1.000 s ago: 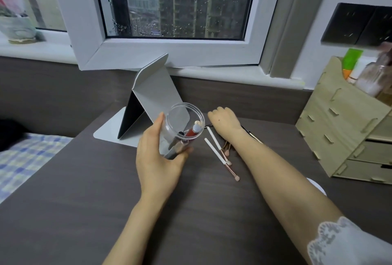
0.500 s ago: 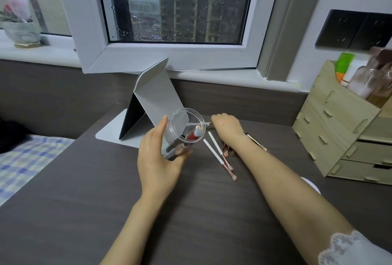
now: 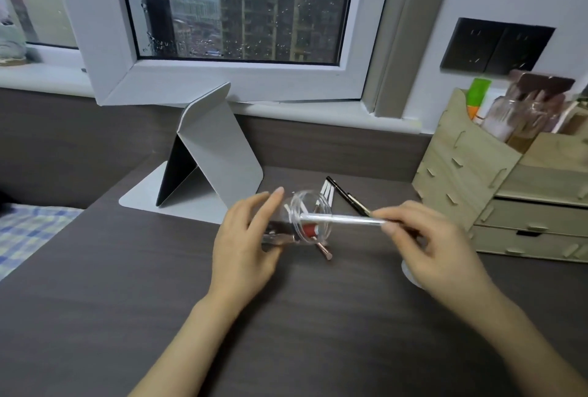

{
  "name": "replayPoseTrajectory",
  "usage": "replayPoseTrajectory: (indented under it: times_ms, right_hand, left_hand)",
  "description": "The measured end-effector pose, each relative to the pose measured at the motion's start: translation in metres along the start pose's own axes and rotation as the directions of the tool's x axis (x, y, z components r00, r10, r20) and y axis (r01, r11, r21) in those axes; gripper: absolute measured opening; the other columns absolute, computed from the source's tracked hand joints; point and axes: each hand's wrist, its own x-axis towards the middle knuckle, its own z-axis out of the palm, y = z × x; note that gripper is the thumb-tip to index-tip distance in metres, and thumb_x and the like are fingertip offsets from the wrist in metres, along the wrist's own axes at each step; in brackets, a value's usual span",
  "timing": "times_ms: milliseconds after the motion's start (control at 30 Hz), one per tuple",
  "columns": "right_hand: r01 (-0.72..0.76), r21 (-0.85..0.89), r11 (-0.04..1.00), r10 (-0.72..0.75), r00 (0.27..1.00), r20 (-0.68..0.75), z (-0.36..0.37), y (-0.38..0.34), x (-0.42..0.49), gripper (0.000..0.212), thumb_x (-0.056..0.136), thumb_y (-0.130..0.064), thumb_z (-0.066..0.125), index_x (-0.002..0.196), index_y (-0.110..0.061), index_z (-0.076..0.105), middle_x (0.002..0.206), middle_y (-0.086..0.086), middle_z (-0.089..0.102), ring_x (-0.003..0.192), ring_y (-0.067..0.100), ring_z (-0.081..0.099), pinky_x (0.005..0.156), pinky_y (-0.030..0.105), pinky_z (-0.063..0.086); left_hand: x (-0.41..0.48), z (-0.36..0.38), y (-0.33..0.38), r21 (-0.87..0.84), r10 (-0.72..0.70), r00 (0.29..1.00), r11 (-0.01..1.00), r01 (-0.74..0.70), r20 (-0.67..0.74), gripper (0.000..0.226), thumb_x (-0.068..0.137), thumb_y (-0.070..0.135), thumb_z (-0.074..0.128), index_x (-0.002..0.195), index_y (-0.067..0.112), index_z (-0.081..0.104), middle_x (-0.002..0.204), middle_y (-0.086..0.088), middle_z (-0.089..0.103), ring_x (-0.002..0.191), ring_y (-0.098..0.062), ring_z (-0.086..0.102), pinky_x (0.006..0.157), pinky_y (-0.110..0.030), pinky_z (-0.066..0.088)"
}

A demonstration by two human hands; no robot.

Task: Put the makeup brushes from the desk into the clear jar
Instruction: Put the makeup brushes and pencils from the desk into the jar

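Observation:
My left hand (image 3: 246, 247) grips the clear jar (image 3: 305, 221), tipped on its side above the dark desk with its mouth facing right. A red-capped item and dark handles lie inside it. My right hand (image 3: 426, 244) pinches a white-handled makeup brush (image 3: 343, 219) held level, its tip at the jar's mouth. Behind the jar, more white brushes (image 3: 327, 193) and a black pen-like brush (image 3: 345, 194) lie on the desk. A rose-gold brush end (image 3: 325, 251) sticks out below the jar.
A grey folding stand (image 3: 216, 155) sits at the back left of the desk (image 3: 318, 317). A wooden drawer organiser (image 3: 509, 193) with bottles fills the right side. A white round object (image 3: 409, 272) lies partly under my right wrist. A checked bed cover (image 3: 28, 231) is at left.
My right hand has lifted a white brush off the desk and brought it toward the jar's mouth. My left hand has tipped the jar further to the right.

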Motion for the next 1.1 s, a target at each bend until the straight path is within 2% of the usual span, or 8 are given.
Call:
replayPoseTrajectory:
  times_ms: [133, 333, 467, 533, 600, 667, 800, 1100]
  right_hand:
    - [-0.063, -0.069, 0.996, 0.057, 0.994, -0.089, 0.035, -0.007, -0.009, 0.017, 0.074, -0.019, 0.074, 0.079, -0.014, 0.058, 0.058, -0.017, 0.047, 0.063, -0.006, 0.049, 0.058, 0.001, 0.034]
    - [0.023, -0.117, 0.993, -0.039, 0.99, -0.137, 0.065, -0.001, -0.004, 0.022, 0.076, -0.034, 0.065, 0.069, -0.013, 0.066, 0.055, -0.009, 0.044, 0.054, 0.008, 0.043, 0.056, 0.019, 0.035]
    - [0.061, 0.08, 0.995, -0.061, 0.998, -0.008, 0.058, 0.003, -0.005, 0.026, 0.089, -0.025, 0.054, 0.086, -0.01, 0.074, 0.068, 0.0, 0.055, 0.065, 0.007, 0.05, 0.062, 0.012, 0.035]
    - [-0.065, 0.201, 0.977, 0.093, 0.987, -0.132, 0.054, 0.018, 0.0, 0.024, 0.088, -0.02, 0.055, 0.08, -0.006, 0.073, 0.065, -0.001, 0.054, 0.063, 0.003, 0.049, 0.06, 0.014, 0.037]
    - [-0.251, 0.06, 0.966, 0.258, 0.935, -0.245, 0.056, 0.045, 0.013, 0.026, 0.087, -0.021, 0.055, 0.075, -0.004, 0.07, 0.066, 0.005, 0.061, 0.066, 0.015, 0.056, 0.061, 0.028, 0.042]
    - [-0.353, -0.234, 0.906, 0.322, 0.933, -0.163, 0.063, 0.073, 0.028, 0.018, 0.088, -0.018, 0.057, 0.086, -0.006, 0.071, 0.084, 0.012, 0.069, 0.083, 0.028, 0.06, 0.069, 0.032, 0.039]
    - [-0.3, -0.59, 0.75, 0.374, 0.928, 0.004, 0.083, 0.101, 0.047, 0.027, 0.091, -0.029, 0.053, 0.106, -0.01, 0.065, 0.108, 0.009, 0.064, 0.104, 0.029, 0.051, 0.08, 0.035, 0.043]
    - [-0.421, -0.671, 0.611, 0.567, 0.823, 0.0, 0.088, 0.119, 0.061, 0.027, 0.094, -0.018, 0.047, 0.112, -0.003, 0.06, 0.121, 0.015, 0.056, 0.111, 0.033, 0.051, 0.087, 0.036, 0.044]
  left_hand:
    - [-0.007, 0.004, 0.005, -0.019, 0.086, 0.99, 0.996, -0.085, 0.113, 0.081, 0.064, 0.007, 0.074, 0.135, 0.025, 0.04, 0.122, -0.007, 0.056, 0.11, -0.023, 0.051, 0.092, -0.028, 0.04]
    - [-0.008, 0.0, 0.004, -0.021, 0.121, 0.98, 0.993, -0.119, 0.159, 0.073, 0.067, 0.013, 0.067, 0.134, 0.024, 0.041, 0.122, -0.005, 0.054, 0.11, -0.021, 0.049, 0.096, -0.023, 0.034]
    - [-0.008, 0.0, 0.002, -0.017, 0.09, 0.983, 0.996, -0.088, 0.16, 0.077, 0.064, 0.011, 0.071, 0.134, 0.023, 0.042, 0.121, -0.006, 0.056, 0.108, -0.021, 0.049, 0.091, -0.021, 0.034]
    - [-0.007, 0.0, 0.001, -0.015, 0.06, 0.988, 0.998, -0.059, 0.14, 0.077, 0.063, 0.011, 0.073, 0.133, 0.022, 0.042, 0.119, -0.007, 0.057, 0.106, -0.02, 0.049, 0.09, -0.019, 0.033]
    - [-0.005, 0.001, 0.0, -0.01, 0.036, 0.993, 0.999, -0.035, 0.117, 0.079, 0.063, 0.01, 0.077, 0.133, 0.02, 0.043, 0.117, -0.008, 0.058, 0.104, -0.02, 0.048, 0.089, -0.018, 0.031]
    - [-0.004, 0.003, 0.0, -0.006, 0.012, 0.995, 1.0, -0.012, 0.096, 0.081, 0.062, 0.009, 0.081, 0.133, 0.02, 0.043, 0.116, -0.008, 0.059, 0.103, -0.02, 0.048, 0.088, -0.017, 0.031]
    - [-0.003, 0.004, -0.001, -0.002, -0.007, 0.997, 1.0, 0.008, 0.075, 0.084, 0.062, 0.01, 0.082, 0.133, 0.021, 0.041, 0.116, -0.007, 0.059, 0.103, -0.02, 0.048, 0.087, -0.018, 0.032]
    - [-0.003, 0.006, -0.004, 0.001, -0.008, 0.999, 1.0, 0.008, 0.053, 0.083, 0.061, 0.014, 0.084, 0.133, 0.02, 0.043, 0.115, -0.005, 0.059, 0.102, -0.019, 0.049, 0.086, -0.019, 0.033]
